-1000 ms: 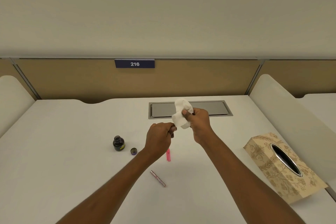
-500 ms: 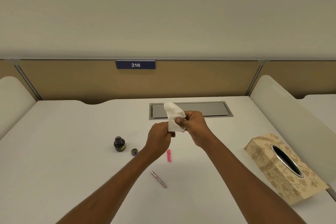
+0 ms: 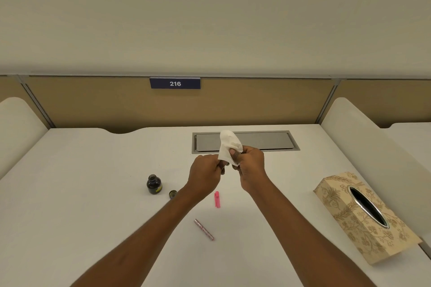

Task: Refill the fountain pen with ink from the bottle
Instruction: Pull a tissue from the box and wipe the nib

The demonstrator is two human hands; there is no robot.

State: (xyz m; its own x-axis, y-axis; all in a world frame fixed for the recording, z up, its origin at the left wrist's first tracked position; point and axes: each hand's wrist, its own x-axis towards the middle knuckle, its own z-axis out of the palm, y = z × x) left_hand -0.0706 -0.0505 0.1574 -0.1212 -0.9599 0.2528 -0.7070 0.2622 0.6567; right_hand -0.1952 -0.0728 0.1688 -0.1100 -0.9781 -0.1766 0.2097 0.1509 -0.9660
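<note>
My left hand (image 3: pixel 205 175) and my right hand (image 3: pixel 250 168) are raised together above the middle of the white desk (image 3: pixel 81 205). The right hand pinches a crumpled white tissue (image 3: pixel 228 144), which wraps the end of a small dark pen part held in the left fist; most of that part is hidden. The open ink bottle (image 3: pixel 154 184) stands to the left of my left wrist, with its cap (image 3: pixel 172 194) lying beside it. A pink pen piece (image 3: pixel 217 199) and a patterned pen barrel (image 3: pixel 203 229) lie on the desk under my forearms.
A patterned tissue box (image 3: pixel 363 214) sits at the right. A grey cable hatch (image 3: pixel 263 141) is set into the desk behind my hands. White side dividers (image 3: pixel 363 137) and a tan back panel close in the desk.
My right hand has shifted slightly left, closer to the left hand, and the tissue has been reshaped around the held part. The things on the desk have not moved.
</note>
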